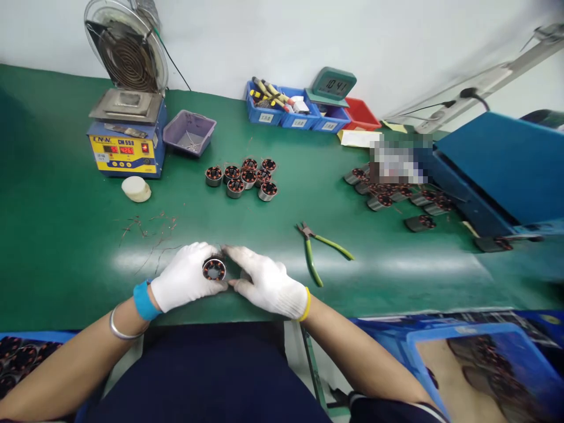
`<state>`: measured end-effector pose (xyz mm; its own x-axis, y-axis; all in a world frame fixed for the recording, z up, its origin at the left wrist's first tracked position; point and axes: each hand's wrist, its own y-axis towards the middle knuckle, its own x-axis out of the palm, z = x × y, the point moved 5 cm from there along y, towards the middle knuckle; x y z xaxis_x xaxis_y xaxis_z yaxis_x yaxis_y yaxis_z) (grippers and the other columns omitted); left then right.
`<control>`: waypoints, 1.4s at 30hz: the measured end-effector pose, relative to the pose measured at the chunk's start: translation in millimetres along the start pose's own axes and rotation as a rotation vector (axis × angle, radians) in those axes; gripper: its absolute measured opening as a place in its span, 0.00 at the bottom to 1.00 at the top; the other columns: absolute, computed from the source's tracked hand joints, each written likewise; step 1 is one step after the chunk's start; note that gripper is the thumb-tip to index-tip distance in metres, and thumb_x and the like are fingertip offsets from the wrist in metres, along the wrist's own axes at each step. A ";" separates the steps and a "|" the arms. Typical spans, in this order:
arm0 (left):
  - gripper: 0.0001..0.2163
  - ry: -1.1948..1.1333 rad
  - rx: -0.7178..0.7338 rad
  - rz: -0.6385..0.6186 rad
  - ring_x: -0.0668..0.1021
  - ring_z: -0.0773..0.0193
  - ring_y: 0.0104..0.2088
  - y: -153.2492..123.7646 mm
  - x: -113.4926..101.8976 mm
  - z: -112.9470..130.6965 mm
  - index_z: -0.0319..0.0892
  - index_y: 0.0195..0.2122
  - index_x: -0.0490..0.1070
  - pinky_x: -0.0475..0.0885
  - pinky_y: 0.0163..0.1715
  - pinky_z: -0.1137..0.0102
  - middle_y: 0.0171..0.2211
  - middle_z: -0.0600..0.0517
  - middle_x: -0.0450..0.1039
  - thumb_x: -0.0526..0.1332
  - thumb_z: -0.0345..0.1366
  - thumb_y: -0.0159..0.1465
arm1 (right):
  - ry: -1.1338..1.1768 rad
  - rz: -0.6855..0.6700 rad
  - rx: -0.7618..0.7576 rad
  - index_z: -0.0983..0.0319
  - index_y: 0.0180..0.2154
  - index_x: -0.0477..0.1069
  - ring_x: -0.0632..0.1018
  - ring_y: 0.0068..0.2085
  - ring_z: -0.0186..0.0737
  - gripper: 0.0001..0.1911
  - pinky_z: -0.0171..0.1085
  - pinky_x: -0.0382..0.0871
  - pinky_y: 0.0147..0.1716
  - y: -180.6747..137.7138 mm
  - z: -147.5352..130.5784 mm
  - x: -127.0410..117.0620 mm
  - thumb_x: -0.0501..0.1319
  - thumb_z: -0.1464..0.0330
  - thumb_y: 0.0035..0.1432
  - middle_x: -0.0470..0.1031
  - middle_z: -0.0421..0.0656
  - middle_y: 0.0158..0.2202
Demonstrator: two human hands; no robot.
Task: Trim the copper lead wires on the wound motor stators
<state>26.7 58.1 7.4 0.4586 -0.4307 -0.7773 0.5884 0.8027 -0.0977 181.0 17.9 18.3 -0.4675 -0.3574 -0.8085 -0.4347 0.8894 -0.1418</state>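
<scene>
My left hand [189, 277], in a white glove with a blue band at the wrist, is closed around a motor stator [214, 269]. The stator has a silvery outer ring, black inner parts and copper windings, and its open face is turned up toward me. Just to its right is my right hand [268, 283], gloved in white with a yellow cuff. Its thumb and forefinger are spread apart at the stator's side; whether the fingertips touch it I cannot tell. Green-handled cutting pliers [312, 249] lie opened on the table to the right of that hand.
Loose wire scraps [152, 229] lie left of my hands. Several stators [249, 178] are grouped mid-table, with more [388, 194] at the right. Behind stand a soldering pot [127, 147], a purple tray [189, 147], blue tool bins [264, 114] and a clock [333, 83].
</scene>
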 end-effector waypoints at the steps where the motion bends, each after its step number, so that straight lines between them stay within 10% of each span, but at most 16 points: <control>1: 0.16 0.008 0.010 0.000 0.74 0.55 0.36 0.1 -0.1 0.6 0.43 0.35 0.69 0.67 0.36 0.63 0.33 0.50 0.72 0.66 0.46 0.51 | 0.002 0.018 -0.056 0.56 0.65 0.54 0.70 0.58 0.44 0.33 0.40 0.67 0.52 -1.8 -1.0 1.0 0.56 0.66 0.59 0.62 0.44 0.64; 4: 0.17 -0.004 0.006 0.001 0.75 0.53 0.38 -0.6 -0.7 1.1 0.42 0.38 0.70 0.68 0.38 0.63 0.36 0.49 0.73 0.67 0.46 0.52 | -0.006 0.052 -0.151 0.57 0.65 0.54 0.70 0.58 0.43 0.32 0.40 0.66 0.54 -5.4 -3.6 2.9 0.54 0.68 0.59 0.59 0.45 0.65; 11: 0.27 -0.048 -0.082 0.005 0.75 0.50 0.46 -2.8 1.0 -3.7 0.41 0.48 0.69 0.69 0.48 0.59 0.46 0.45 0.73 0.69 0.44 0.48 | 0.058 0.090 0.334 0.55 0.51 0.68 0.78 0.39 0.38 0.23 0.36 0.66 0.31 -4.9 11.9 -1.2 0.64 0.60 0.53 0.68 0.42 0.57; 20: 0.25 -0.032 -0.042 0.014 0.76 0.50 0.44 -1.3 1.8 -2.2 0.40 0.46 0.70 0.70 0.47 0.58 0.43 0.44 0.75 0.69 0.43 0.48 | -0.284 -0.120 -0.035 0.59 0.44 0.73 0.76 0.37 0.41 0.14 0.35 0.62 0.33 9.1 -13.0 -4.3 0.51 0.65 0.65 0.75 0.46 0.42; 24: 0.25 -0.167 -0.092 -0.001 0.76 0.52 0.44 -4.0 -5.4 -4.6 0.42 0.46 0.70 0.72 0.46 0.60 0.43 0.47 0.75 0.68 0.42 0.46 | -0.078 -0.045 -0.021 0.60 0.40 0.74 0.76 0.38 0.40 0.10 0.34 0.65 0.35 11.6 -10.6 -2.8 0.55 0.69 0.62 0.75 0.43 0.40; 32: 0.28 -0.983 -0.275 -0.504 0.78 0.62 0.24 -22.0 -4.0 -6.0 0.40 0.55 0.60 0.71 0.18 0.72 0.41 0.44 0.74 0.62 0.48 0.58 | 0.251 0.188 -0.175 0.61 0.33 0.72 0.74 0.34 0.38 0.06 0.35 0.66 0.35 -1.6 -19.7 -12.9 0.56 0.71 0.57 0.73 0.42 0.33; 37: 0.21 -0.947 0.050 -0.214 0.79 0.58 0.41 -28.5 -22.0 14.0 0.44 0.49 0.64 0.77 0.36 0.65 0.51 0.43 0.69 0.64 0.32 0.55 | 0.380 0.114 -0.045 0.61 0.28 0.68 0.70 0.29 0.33 0.05 0.33 0.62 0.31 -6.8 -17.2 -18.0 0.56 0.71 0.55 0.70 0.39 0.28; 42: 0.04 -0.139 0.502 -0.021 0.75 0.52 0.50 -59.1 -31.0 51.1 0.43 0.26 0.67 0.73 0.47 0.57 0.47 0.45 0.73 0.60 0.32 0.59 | 0.766 -0.206 0.187 0.62 0.27 0.65 0.68 0.22 0.31 0.06 0.31 0.59 0.22 -11.4 -10.9 -7.2 0.56 0.67 0.54 0.65 0.35 0.21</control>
<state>11.7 2.9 68.9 0.5076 -0.5224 -0.6852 0.8294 0.5115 0.2245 180.8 7.2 32.0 -0.8182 -0.5548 -0.1505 -0.4654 0.7929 -0.3933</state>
